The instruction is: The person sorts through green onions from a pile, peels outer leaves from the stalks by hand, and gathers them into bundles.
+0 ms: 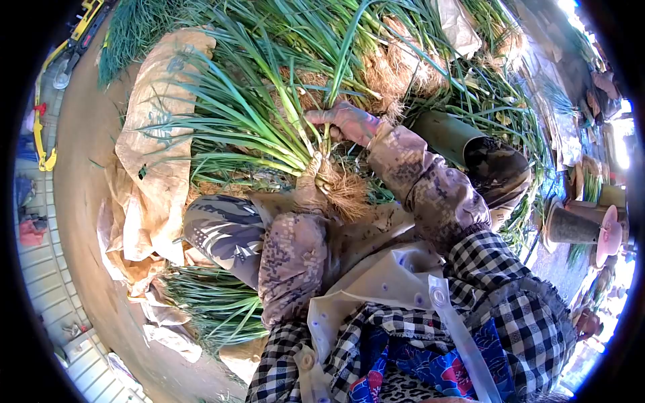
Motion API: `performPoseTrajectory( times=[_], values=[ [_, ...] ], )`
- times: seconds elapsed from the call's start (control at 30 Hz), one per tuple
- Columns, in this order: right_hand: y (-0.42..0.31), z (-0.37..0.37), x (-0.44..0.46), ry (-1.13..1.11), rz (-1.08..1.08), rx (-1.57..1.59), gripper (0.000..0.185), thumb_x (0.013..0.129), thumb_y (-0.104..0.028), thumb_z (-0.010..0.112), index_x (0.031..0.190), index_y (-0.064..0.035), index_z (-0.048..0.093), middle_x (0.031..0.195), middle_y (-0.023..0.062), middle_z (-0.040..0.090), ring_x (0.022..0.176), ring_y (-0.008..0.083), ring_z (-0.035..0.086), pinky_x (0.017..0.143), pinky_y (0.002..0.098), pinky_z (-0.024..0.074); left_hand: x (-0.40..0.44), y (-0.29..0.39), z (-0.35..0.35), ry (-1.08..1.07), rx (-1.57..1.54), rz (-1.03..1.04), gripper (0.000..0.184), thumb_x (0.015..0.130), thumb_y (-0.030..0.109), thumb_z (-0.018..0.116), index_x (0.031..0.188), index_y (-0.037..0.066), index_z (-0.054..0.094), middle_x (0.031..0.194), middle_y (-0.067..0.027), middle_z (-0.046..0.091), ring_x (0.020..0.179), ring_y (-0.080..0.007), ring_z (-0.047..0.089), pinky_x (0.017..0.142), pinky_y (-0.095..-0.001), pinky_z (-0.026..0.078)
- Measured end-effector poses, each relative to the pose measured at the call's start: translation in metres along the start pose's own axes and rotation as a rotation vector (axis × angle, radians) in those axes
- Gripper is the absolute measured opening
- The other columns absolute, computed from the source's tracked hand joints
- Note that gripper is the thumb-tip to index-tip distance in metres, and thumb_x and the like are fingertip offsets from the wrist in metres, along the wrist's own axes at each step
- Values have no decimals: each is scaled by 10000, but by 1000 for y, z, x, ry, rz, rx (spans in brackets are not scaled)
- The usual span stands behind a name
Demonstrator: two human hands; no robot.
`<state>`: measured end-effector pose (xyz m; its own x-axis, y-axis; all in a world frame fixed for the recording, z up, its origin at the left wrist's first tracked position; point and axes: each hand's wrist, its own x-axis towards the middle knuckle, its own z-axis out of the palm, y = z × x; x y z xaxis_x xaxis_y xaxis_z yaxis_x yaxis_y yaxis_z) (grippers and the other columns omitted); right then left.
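Observation:
A bunch of green onions (pixel 269 151) with long green leaves and tan, hairy roots lies across the lap area, its roots at the right and its leaves fanned to the left. My left hand (pixel 310 191) is wrapped round the bunch near the root end, partly covered by stalks and roots. Just above the roots, my right hand (pixel 346 123) has its fingers closed at the stalks of the bunch. Loose roots (pixel 344 191) hang beside my left hand.
More onions with roots (pixel 393 67) are piled ahead. Brown sacking (pixel 158 134) lies at the left, with another green bunch (pixel 218 305) below it. At the right stand a grey bucket (pixel 571 224) and a pink round object (pixel 609 235).

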<state>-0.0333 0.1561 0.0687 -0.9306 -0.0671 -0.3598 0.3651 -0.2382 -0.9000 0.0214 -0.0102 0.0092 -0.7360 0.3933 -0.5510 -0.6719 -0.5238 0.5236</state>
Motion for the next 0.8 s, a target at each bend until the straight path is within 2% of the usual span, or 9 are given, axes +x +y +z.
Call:
performPoseTrajectory(
  times=[0.07,0.2,0.37,0.4,0.47,0.53,0.6,0.67,0.8],
  values=[
    [-2,2,3,-29,-45,-2,223,775,-242,663,769,-22,627,662,30,608,415,60,444,366,204,318,4,1,-5,26,-86,1,226,850,214,564,1013,58,563,781,-48,595,674,-155,591,529,-238,483],
    [-15,-5,-17,-7,-124,202,165,810,-225,621,830,-62,604,653,12,566,421,49,408,368,188,296,-4,13,12,135,-167,76,212,848,193,561,1010,57,563,725,-41,586,643,-152,586,519,-235,478],
    [-15,-3,-10,-14,-46,-101,228,813,-282,620,828,-55,612,669,8,579,412,34,379,362,181,283,0,5,3,107,-71,74,208,830,175,580,993,47,568,725,-42,587,635,-150,582,520,-240,478],
    [-16,4,-6,-112,-35,-123,317,786,-335,646,719,-25,633,580,20,567,387,65,412,358,219,285,-1,5,3,109,-59,75,207,827,172,584,990,45,568,725,-43,587,633,-150,582,520,-240,478],
    [-16,10,-6,4,97,-578,323,764,-341,669,697,-27,642,556,20,558,386,77,418,369,242,290,-1,4,2,119,-35,80,205,820,165,592,983,41,570,725,-43,588,630,-150,580,520,-242,479],
    [-2,8,-1,43,-53,-22,197,775,-194,659,781,0,621,677,70,610,529,109,545,390,243,403,-1,2,0,126,-2,91,204,813,158,600,976,38,572,725,-44,588,627,-149,578,521,-244,479],
    [6,-18,11,215,-331,328,192,787,-195,643,811,-6,617,682,69,607,521,102,529,372,209,376,4,-1,-5,133,7,102,203,806,151,608,969,34,574,724,-44,588,624,-149,577,521,-246,479],
    [-29,-47,-7,479,-204,409,231,805,-218,621,872,2,604,666,45,589,468,93,485,391,183,375,9,-3,-6,139,12,111,203,799,144,616,962,30,576,724,-44,589,621,-148,575,521,-247,479],
    [-40,-88,-17,237,-202,185,260,811,-260,614,879,-9,601,620,-3,548,413,81,430,393,208,369,15,-3,-9,139,38,126,202,785,130,631,948,22,579,724,-45,589,615,-147,572,522,-251,479]
  ],
)
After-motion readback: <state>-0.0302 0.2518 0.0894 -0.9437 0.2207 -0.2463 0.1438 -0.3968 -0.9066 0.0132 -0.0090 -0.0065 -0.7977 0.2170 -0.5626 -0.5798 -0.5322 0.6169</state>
